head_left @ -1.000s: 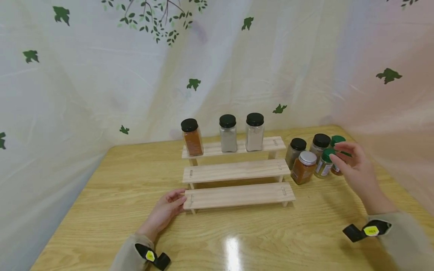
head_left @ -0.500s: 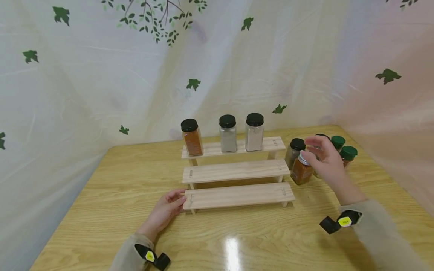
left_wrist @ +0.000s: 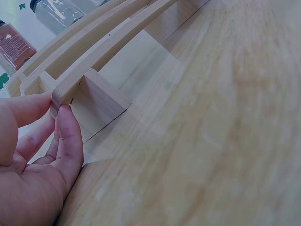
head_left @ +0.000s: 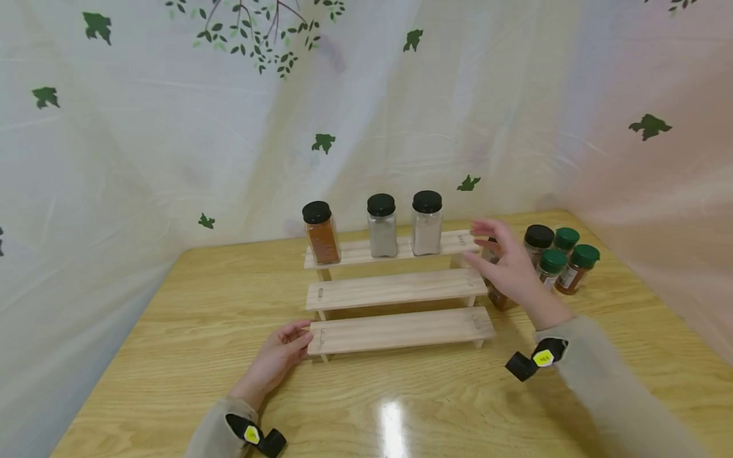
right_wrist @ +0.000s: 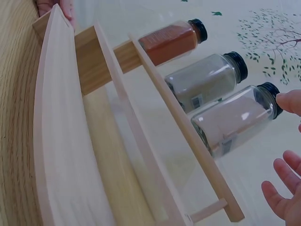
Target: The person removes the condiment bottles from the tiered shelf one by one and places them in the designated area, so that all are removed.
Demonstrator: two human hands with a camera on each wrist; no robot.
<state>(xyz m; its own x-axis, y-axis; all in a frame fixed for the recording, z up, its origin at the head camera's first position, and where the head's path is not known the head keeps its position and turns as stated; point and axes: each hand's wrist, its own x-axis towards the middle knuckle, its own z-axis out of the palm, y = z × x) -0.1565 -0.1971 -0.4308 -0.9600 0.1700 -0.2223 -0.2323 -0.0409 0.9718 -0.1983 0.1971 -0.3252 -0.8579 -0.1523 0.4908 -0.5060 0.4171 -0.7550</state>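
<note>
A three-tier wooden rack point(head_left: 401, 331) stands on the table. My left hand point(head_left: 277, 356) pinches the left end of its lowest shelf between thumb and fingers, as the left wrist view also shows point(left_wrist: 42, 155). Along the top shelf are three black-lidded jars: one with orange-red powder point(head_left: 322, 242), one greyish point(head_left: 383, 235) and one pale point(head_left: 427, 232). My right hand point(head_left: 509, 264) hovers near the top shelf's right end, fingers spread and holding nothing. In the right wrist view its thumb overlaps the pale jar's lid, but the head view shows them apart.
Right of the rack, several jars are grouped: a black-lidded one point(head_left: 538, 236), green-lidded ones point(head_left: 575, 270), and an orange one point(head_left: 499, 298) mostly hidden behind my right hand. A pale curtain with leaf prints point(head_left: 229, 127) hangs behind the wooden table point(head_left: 217, 280).
My right hand has moved left, from over the green-lidded jars, past the silver-lidded orange jar, to the rack's right end. My left hand has stayed on the lowest shelf.
</note>
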